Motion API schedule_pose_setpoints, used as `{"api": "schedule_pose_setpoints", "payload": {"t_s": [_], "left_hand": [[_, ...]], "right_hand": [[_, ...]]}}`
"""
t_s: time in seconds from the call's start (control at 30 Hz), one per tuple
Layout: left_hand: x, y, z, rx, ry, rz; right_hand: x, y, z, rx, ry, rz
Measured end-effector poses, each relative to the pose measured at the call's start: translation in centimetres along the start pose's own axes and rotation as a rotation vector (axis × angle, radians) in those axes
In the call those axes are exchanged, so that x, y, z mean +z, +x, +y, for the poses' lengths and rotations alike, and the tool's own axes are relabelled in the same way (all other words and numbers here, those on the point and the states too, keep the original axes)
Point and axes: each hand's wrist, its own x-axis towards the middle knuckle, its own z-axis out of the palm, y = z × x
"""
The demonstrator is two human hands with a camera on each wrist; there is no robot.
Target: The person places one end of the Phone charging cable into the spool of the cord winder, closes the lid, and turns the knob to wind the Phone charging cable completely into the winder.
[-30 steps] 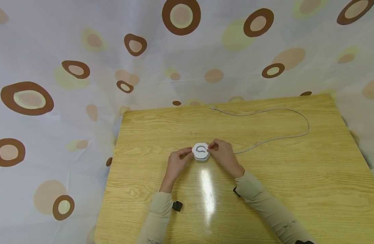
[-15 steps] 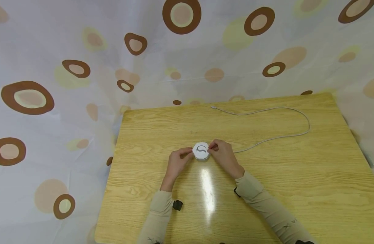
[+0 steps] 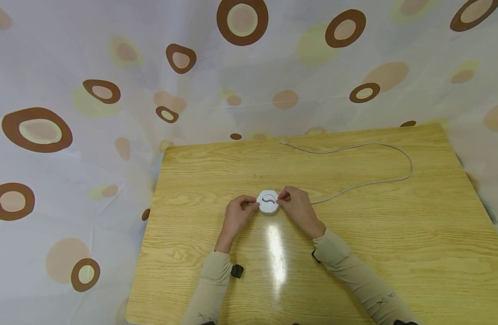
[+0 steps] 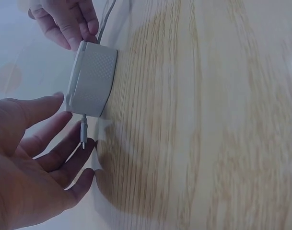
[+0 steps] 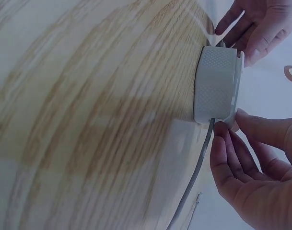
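A white hexagonal cable winder (image 3: 267, 206) with an S-shaped groove in its round centre stands on the table between both hands. My left hand (image 3: 236, 216) pinches the left edge of its lid with thumb and index finger; its other fingers spread below in the left wrist view. My right hand (image 3: 299, 210) pinches the lid's opposite edge, thumb on top and fingers bent beneath. A short metal-tipped plug (image 4: 84, 136) sticks out from the left side, beside the left fingers. From the right side a grey cable (image 5: 196, 172) runs out past the right fingers.
Across the wooden table (image 3: 192, 176) the cable's long loop (image 3: 410, 167) curves to the right and back. Its far connector (image 3: 284, 143) lies near the back edge. A patterned sheet (image 3: 273, 81) hangs behind the table.
The lid of the cable winder has turned slightly and sits flatter. My left fingers have shifted a little at its edge; the right hand has hardly moved.
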Motion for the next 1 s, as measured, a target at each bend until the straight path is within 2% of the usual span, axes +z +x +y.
{"api": "schedule_pose_setpoints", "payload": {"t_s": [0.47, 0.73, 0.93, 1.0], "left_hand": [[0.43, 0.21, -0.02, -0.036, -0.017, 0.012], [0.48, 0.15, -0.2, -0.029, -0.023, 0.017], [0.52, 0.07, -0.18, -0.014, -0.034, 0.0], [0.61, 0.1, -0.24, -0.005, -0.023, -0.014]], "right_hand": [[0.17, 0.06, 0.18, -0.012, -0.011, -0.044], [0.0, 0.05, -0.1, -0.024, 0.001, -0.072], [0.19, 0.26, -0.35, -0.005, 0.023, -0.165], [0.45, 0.31, -0.43, -0.017, -0.016, -0.212]]}}
